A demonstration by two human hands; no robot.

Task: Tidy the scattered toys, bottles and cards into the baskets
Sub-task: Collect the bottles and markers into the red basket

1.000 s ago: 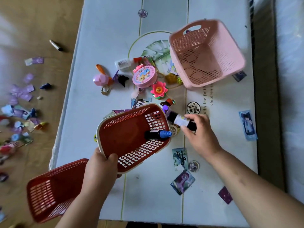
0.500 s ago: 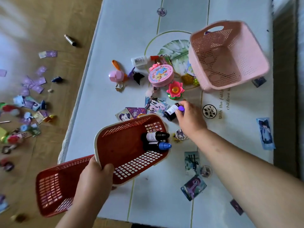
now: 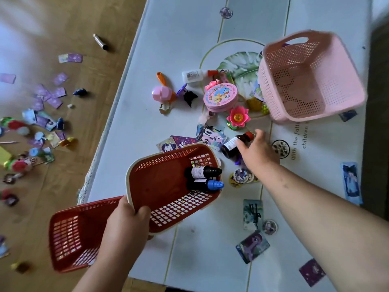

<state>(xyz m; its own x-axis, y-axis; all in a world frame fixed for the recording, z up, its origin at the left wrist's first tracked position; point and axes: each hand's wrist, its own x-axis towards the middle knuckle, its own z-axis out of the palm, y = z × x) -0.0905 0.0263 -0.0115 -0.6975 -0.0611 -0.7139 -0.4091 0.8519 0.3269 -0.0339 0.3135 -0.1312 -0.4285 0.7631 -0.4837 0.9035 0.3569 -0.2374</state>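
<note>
Inspection from the remote station, head view.

Main item: a red basket (image 3: 164, 186) with a cream rim and lattice walls. It is tipped, mouth towards the camera, over the near left part of the surface (image 3: 189, 39). The left hand (image 3: 126, 220) grips its near rim, fingers curled over the edge.

I count two bottles inside it, side by side against the far wall: a black-capped bottle (image 3: 202, 172) with a white label and a blue-capped bottle (image 3: 207, 185).

The right hand (image 3: 256, 154) lies on a brown bottle (image 3: 233, 144) with a red cap and a white label, just beyond the basket's far corner. The thumb rests across the bottle's body and the fingers reach past the cap. The hand is blurred, so I cannot tell whether the fingers close on it.

Baskets, three in all:
- The held one.
- A second red basket (image 3: 71, 234), low at the surface's near left edge.
- A pink basket (image 3: 305, 81), tilted, at the far right.

Bottles, four in all: the three above and a white bottle (image 3: 193, 75) with a red cap, lying among the toys.

Toys noted: one round pink tin (image 3: 221, 95) and one pink flower (image 3: 237, 118).

I count five single cards on the near and right part of the surface. More overlap beside the held basket. The cards on the floor are too blurred to count.
</note>
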